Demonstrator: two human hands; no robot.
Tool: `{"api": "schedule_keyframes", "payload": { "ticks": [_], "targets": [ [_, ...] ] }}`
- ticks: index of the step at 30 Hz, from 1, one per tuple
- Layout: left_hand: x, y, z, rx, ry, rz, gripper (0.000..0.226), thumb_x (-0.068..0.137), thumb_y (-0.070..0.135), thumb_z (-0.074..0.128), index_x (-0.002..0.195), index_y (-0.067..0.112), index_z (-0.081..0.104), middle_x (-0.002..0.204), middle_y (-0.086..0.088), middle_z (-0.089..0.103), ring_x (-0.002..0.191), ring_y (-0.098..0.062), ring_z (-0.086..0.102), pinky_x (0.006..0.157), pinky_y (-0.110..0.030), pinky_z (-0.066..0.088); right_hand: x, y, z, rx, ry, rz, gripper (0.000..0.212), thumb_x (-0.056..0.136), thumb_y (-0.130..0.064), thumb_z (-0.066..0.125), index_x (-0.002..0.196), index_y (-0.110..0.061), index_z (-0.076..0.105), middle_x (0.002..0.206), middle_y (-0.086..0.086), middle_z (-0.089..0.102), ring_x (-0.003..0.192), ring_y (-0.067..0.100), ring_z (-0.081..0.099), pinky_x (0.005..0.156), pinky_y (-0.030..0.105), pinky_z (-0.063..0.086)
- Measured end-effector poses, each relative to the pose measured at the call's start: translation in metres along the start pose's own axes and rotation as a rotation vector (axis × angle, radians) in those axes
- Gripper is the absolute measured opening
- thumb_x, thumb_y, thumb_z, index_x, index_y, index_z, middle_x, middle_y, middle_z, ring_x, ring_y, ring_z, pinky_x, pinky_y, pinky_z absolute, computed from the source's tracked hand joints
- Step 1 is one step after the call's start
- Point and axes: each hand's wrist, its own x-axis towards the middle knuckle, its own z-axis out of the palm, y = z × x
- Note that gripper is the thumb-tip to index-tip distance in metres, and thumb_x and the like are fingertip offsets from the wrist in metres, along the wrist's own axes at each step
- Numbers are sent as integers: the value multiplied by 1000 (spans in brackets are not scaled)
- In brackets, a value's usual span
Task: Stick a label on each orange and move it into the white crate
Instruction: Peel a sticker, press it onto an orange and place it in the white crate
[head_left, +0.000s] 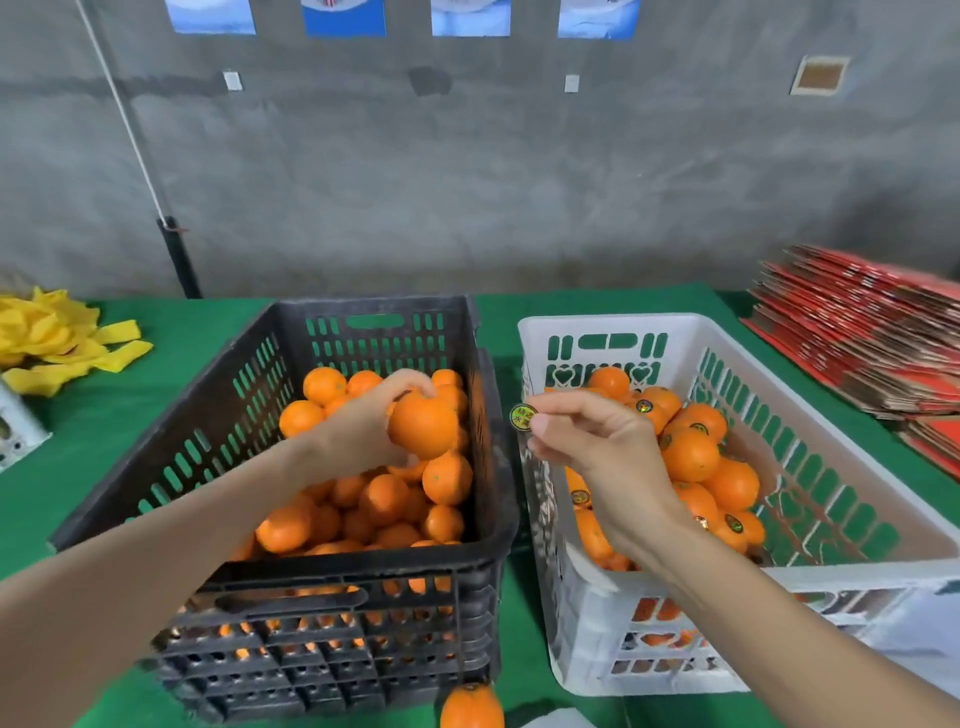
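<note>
Forearms stretch over two crates, orange (423, 426) near label (522, 417).
Left fingers (410, 382) cup a firm, probably slick orange above the black crate (363, 566); right fingers (540, 426) pinch the flimsy, sticky label by its edge, beside the white crate's (623, 325) rim.

scuffed, matt black slotted plastic crate (363, 577) at 7 o'clock; smoother white slotted plastic crate (592, 618) at 4 o'clock. dimpled, softly shiny round orange fruit (423, 426). glossy round green-yellow label (522, 417). matt green cloth table cover (130, 415). rough grey concrete wall (467, 182) at 12 o'clock.
</note>
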Motion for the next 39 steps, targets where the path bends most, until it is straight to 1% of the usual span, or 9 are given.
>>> {"api": "schedule_keyframes", "payload": {
  "ticks": [3,8,13,16,20,24,32,36,39],
  "targets": [
    [-19,18,-4,-270,105,83,69,70,-20,71,110,29,44,106,1,52,75,3,62,60,-15,49,-5,-9,-11,4,-12,-10,26,80,4,65,73,-21,72,65,-5,68,65,9,62,71,24,54],
    [-53,62,15,-494,165,165,75,67,-21,73,112,33,48,122,4,52,94,-14,67,71,-26,55,-22,-26,-21,67,-169,-85,8,63,-16,70,71,-20,71,66,-7,67,66,4,62,68,17,52],
    [-69,98,49,-1065,-15,-27,65,65,-4,74,119,30,60,118,-10,66,100,-42,66,74,-34,58,-37,-42,-39,70,-299,-122,9,64,-21,68,72,-20,73,69,-7,67,67,3,62,65,16,51],
    [-70,116,68,-1216,-54,-84,69,61,23,89,124,22,59,121,-18,64,92,-37,69,70,-33,58,-43,-49,-50,42,-318,-122,7,67,-19,66,71,-19,71,65,-7,65,62,2,58,59,13,47],
    [-67,131,89,-1122,20,-124,47,74,28,67,121,25,61,124,-13,62,90,-27,70,69,-30,57,-50,-56,-64,-58,-318,-156,14,75,-10,67,69,-22,71,68,-2,63,64,6,55,60,15,46],
    [-68,134,104,-1012,18,-108,48,74,28,70,121,30,60,118,-6,68,97,-28,68,80,-38,59,-55,-62,-75,-235,-322,-257,21,82,-1,67,76,-21,69,74,8,62,69,14,55,65,20,49],
    [-69,139,117,-934,3,-74,44,78,20,73,120,27,61,117,-12,67,95,-28,65,90,-50,52,-63,-52,-85,-595,-175,-502,22,77,-9,74,85,-26,65,67,-6,53,61,9,47,58,26,43],
    [-68,126,123,-867,-37,-49,35,80,27,66,115,33,65,112,-3,69,93,-15,67,70,-26,54,-62,-46,-92,-504,-256,-240,76,68,-26,82,127,-46,39,90,-2,52,66,4,50,65,20,48],
    [-60,112,128,-797,-25,-65,31,95,29,58,125,34,59,126,-6,63,110,-23,64,83,-37,53,-70,-33,-88,-448,-306,-210,48,80,-27,73,122,-38,51,105,-7,57,84,2,56,74,22,51]
  ]
}}
